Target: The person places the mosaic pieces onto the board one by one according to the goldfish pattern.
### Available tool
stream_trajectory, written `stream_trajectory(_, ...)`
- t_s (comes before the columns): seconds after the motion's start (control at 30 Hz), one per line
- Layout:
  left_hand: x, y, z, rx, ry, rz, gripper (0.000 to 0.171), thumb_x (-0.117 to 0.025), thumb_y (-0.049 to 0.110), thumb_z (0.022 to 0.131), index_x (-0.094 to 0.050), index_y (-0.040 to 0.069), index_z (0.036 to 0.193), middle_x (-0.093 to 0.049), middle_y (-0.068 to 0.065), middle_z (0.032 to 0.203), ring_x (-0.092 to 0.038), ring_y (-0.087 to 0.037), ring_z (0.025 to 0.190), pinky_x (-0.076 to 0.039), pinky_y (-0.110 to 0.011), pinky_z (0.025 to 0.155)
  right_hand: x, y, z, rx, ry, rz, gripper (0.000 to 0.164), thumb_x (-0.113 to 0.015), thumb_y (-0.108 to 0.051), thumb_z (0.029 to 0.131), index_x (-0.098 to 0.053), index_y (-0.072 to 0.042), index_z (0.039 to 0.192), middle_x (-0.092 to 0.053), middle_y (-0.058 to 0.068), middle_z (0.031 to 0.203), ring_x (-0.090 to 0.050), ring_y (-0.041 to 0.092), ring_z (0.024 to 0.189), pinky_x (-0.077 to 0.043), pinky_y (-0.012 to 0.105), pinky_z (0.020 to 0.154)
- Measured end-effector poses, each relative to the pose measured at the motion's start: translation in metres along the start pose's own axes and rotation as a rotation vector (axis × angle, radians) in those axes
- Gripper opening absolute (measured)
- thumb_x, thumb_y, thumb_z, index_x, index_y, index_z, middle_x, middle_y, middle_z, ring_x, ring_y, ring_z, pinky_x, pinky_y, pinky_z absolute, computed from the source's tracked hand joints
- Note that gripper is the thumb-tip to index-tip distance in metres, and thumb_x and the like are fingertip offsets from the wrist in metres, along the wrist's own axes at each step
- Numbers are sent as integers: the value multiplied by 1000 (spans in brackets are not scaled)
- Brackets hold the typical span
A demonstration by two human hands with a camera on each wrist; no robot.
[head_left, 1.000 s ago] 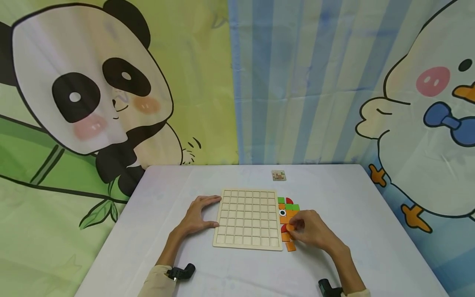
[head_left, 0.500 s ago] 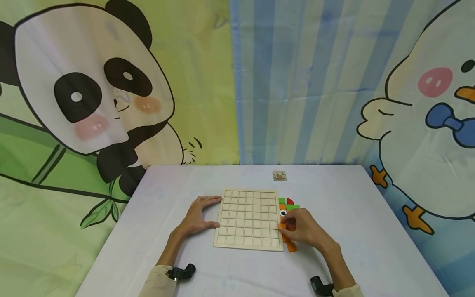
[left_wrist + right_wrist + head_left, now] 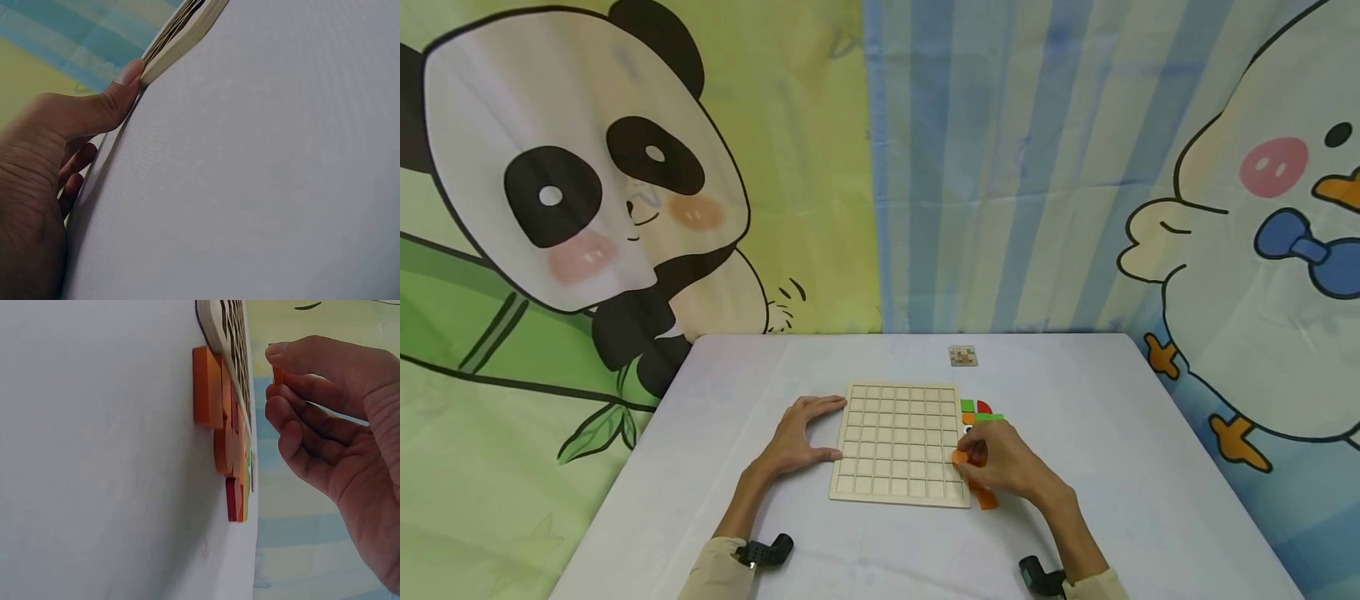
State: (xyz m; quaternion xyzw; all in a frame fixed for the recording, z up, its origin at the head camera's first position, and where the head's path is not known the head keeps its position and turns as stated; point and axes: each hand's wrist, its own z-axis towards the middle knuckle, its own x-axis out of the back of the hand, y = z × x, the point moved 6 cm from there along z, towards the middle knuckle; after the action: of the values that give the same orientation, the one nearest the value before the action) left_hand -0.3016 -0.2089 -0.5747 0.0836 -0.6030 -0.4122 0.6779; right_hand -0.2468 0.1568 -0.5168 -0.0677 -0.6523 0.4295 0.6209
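Note:
A wooden grid board (image 3: 898, 446) lies on the white table in the head view. My left hand (image 3: 796, 435) rests at its left side, fingers spread, with thumb and index fingertip touching the edge. In the left wrist view the thumb (image 3: 106, 112) presses against the board's rim. My right hand (image 3: 1011, 462) pinches a small orange tile (image 3: 959, 457) between thumb and fingers, over the board's right edge. In the right wrist view that orange tile (image 3: 277, 374) is edge-on and raised off the table.
Beside the board's right edge lie a green tile (image 3: 967, 406), a red rounded tile (image 3: 983, 407), an orange tile (image 3: 988, 499) and several others partly hidden by my right hand. A small patterned card (image 3: 963, 356) is near the table's far edge.
My right hand has lifted the orange tile from the pile and carried it left to the board's right edge. The left hand stays put.

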Motion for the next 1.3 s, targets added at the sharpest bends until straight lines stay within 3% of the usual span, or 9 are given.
stream_trajectory(0.4,1,-1,0,-6,11,-1,90,-99,46,74,-65,20,153,-63,-1,160,-54,-32,142,-39,-65,115,-10,-18,16,87,17,41,18,-89,-4,84,-83,-7,100,-75,-2,90,-68,15,78,-60,27,72)
stream_trajectory(0.63,-2,-3,2,-33,18,8,89,-97,49,75,-66,20,153,-64,-1,158,-55,-31,139,-41,-64,112,-16,-20,19,80,-3,26,16,-88,-6,86,-83,-7,101,-78,-2,92,-68,10,79,-60,24,74)
stream_trajectory(1.3,0,0,0,-13,8,-15,90,-97,50,75,-66,19,153,-63,-1,159,-55,-32,141,-39,-66,115,-23,-28,25,123,-7,20,16,-87,-4,86,-83,-6,101,-78,-1,92,-69,11,80,-61,27,74)
